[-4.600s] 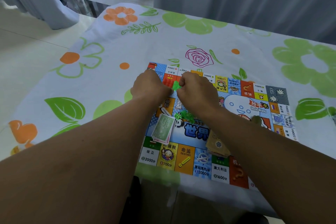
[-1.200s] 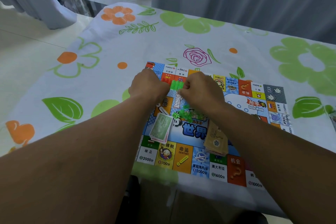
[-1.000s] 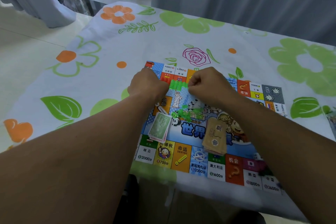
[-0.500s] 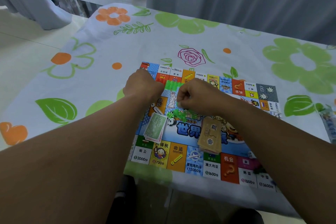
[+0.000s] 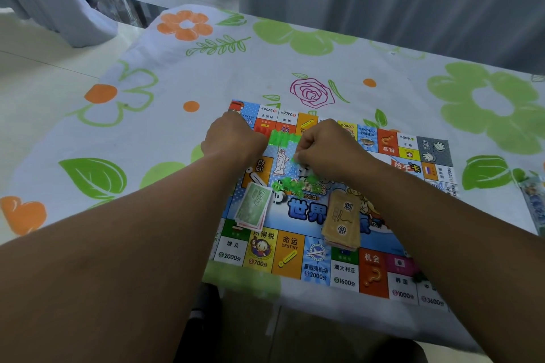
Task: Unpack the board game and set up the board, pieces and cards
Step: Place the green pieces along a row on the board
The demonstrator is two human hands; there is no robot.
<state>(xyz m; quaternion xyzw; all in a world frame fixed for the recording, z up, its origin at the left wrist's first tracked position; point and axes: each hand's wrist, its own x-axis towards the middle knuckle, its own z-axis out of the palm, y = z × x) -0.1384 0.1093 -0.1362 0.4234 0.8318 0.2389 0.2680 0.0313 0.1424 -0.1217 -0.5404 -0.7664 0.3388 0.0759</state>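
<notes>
**Step in hand: separating the house pieces.**

The board [image 5: 295,256] lies flat on the counter [image 5: 206,82], near its front edge. The green banknotes [image 5: 253,206] and the tan cards [image 5: 342,215] are stacked on its centre panel.

Your left hand [image 5: 233,141] has its fingers curled round one end of the green strip [image 5: 283,138] of joined pieces, held over the board's far row. Your right hand [image 5: 327,150] is closed in a fist just beside the strip's other end. Its fingers appear to pinch one green piece [image 5: 294,160] just below the strip. The loose green pieces [image 5: 295,181] lie in a small heap on the board beneath your hands.

**Next move, as judged:** drop the pinched piece onto the heap, then take the next one from the strip. Keep the left hand's hold firm. Twist each piece rather than pull it, because small pieces are likely to scatter.
</notes>
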